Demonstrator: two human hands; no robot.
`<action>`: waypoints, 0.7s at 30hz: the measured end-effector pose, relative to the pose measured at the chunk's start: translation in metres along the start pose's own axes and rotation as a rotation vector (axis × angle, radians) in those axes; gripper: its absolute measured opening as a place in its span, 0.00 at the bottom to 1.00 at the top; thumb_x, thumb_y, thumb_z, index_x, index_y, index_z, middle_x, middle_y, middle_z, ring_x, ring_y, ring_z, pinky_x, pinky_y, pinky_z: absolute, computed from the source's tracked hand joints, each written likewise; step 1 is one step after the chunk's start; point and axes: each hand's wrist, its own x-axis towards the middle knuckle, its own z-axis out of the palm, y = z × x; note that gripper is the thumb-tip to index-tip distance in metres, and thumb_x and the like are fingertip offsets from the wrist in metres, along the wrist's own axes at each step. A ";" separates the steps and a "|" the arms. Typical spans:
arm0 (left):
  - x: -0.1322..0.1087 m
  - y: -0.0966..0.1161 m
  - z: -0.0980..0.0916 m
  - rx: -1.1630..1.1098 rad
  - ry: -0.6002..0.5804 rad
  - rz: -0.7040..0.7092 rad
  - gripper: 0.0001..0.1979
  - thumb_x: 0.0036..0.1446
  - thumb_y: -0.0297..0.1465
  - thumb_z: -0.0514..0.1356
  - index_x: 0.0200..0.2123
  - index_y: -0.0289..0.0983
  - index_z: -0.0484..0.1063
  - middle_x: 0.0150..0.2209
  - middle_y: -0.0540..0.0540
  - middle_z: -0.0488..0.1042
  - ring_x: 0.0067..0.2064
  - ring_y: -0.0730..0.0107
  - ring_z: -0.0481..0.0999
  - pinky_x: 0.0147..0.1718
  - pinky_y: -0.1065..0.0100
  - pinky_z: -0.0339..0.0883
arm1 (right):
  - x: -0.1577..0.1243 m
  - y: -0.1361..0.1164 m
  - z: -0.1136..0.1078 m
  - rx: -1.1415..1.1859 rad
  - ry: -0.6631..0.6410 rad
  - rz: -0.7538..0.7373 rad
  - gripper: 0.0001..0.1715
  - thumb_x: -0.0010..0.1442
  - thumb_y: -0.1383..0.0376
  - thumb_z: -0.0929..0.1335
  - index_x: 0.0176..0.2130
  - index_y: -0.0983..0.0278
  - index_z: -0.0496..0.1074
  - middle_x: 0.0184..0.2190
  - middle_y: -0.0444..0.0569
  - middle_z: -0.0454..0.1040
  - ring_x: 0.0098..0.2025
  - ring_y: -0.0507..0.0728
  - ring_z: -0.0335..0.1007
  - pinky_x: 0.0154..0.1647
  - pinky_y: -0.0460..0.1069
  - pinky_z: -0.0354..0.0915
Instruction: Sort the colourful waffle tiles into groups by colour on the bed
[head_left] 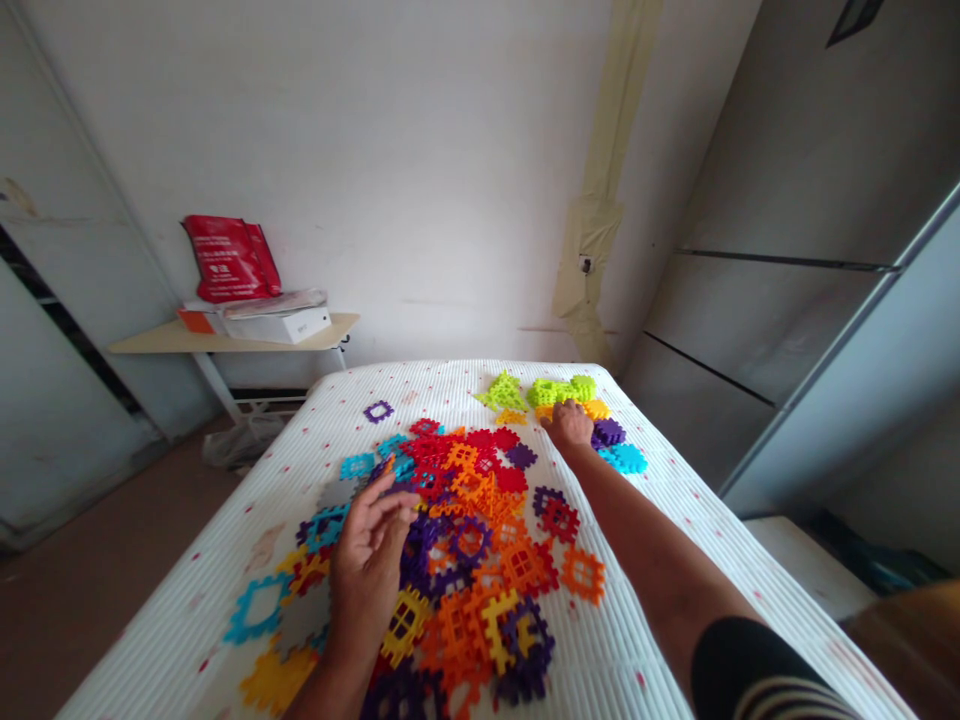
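My left hand (373, 535) hovers over a heap of interlocking plastic building pieces, its palm turned inward. Its fingers are loosely bent and apart from the thumb, with nothing visible between them. Purple pieces (470, 540), orange pieces (520, 565) and red pieces (484, 440) lie heaped to its right. At the far right of the bed, my right hand (570, 425) is closed down over a yellow building piece (544, 412); its fingertips are partly hidden. Beside that hand are stacked lime-green pieces (551, 391), purple pieces (608, 432) and light-blue pieces (624, 459).
The pieces lie on a white ribbed bed cover (660, 560) with small red marks. A loose purple frame (379, 411) sits at the back left. Beyond, a small table (157, 342) bears a red bag (229, 258) and a white box (289, 324). Grey cabinets (735, 320) stand right.
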 end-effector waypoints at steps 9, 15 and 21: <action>0.000 -0.002 -0.002 0.009 0.001 0.018 0.25 0.51 0.40 0.61 0.51 0.38 0.63 0.37 0.45 0.75 0.37 0.69 0.74 0.40 0.67 0.68 | -0.004 -0.001 -0.007 0.000 0.043 -0.026 0.19 0.60 0.55 0.62 0.42 0.66 0.72 0.44 0.57 0.69 0.46 0.61 0.65 0.37 0.50 0.62; -0.001 0.005 0.000 0.020 0.015 0.063 0.23 0.52 0.38 0.60 0.50 0.37 0.64 0.36 0.46 0.75 0.35 0.70 0.75 0.38 0.68 0.69 | -0.042 0.009 -0.024 0.097 0.217 -0.287 0.16 0.62 0.58 0.60 0.39 0.64 0.73 0.38 0.52 0.72 0.40 0.56 0.68 0.33 0.47 0.59; -0.002 0.000 0.000 0.142 -0.039 0.141 0.14 0.55 0.36 0.57 0.42 0.36 0.70 0.35 0.46 0.76 0.36 0.69 0.75 0.39 0.67 0.69 | -0.104 0.043 -0.018 0.431 0.274 -0.576 0.18 0.64 0.60 0.59 0.32 0.65 0.72 0.29 0.49 0.72 0.30 0.52 0.68 0.31 0.45 0.59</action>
